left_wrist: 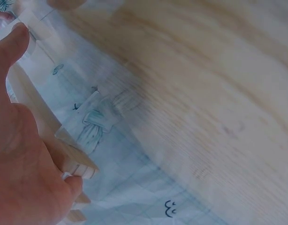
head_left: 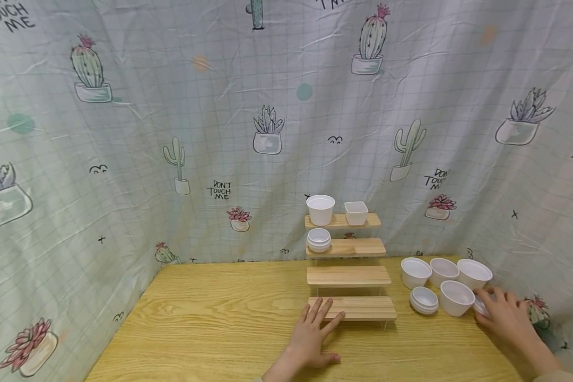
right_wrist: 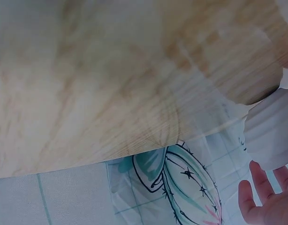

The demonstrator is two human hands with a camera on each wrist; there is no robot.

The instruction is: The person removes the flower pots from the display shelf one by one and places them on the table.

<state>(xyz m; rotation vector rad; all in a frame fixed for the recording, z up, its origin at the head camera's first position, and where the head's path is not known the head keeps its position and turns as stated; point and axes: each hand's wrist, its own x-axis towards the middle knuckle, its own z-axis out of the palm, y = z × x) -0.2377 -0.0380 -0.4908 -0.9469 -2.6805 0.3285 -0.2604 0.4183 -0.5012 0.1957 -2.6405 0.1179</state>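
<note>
My left hand (head_left: 312, 337) lies with spread, straight fingers on the lowest step of a four-step wooden display stand (head_left: 348, 276); in the left wrist view the hand (left_wrist: 22, 159) is beside the step's end. At the far right, my right hand (head_left: 508, 318) has its fingers and thumb around a small white round cup (head_left: 480, 307), mostly covered by the fingers. In the right wrist view, the fingers (right_wrist: 261, 180) show beside a white cup (right_wrist: 273, 126). A white tapered cup (head_left: 457, 298) stands just left of that hand, beside a ridged low cup (head_left: 424, 301).
Behind these stand three more white cups (head_left: 416, 273). The stand's top step bears a round cup (head_left: 320, 210) and a square cup (head_left: 356, 213); a ridged cup (head_left: 319, 240) sits one step lower. A cactus-print curtain (head_left: 219, 132) hangs around the wood-grain table (head_left: 196, 318).
</note>
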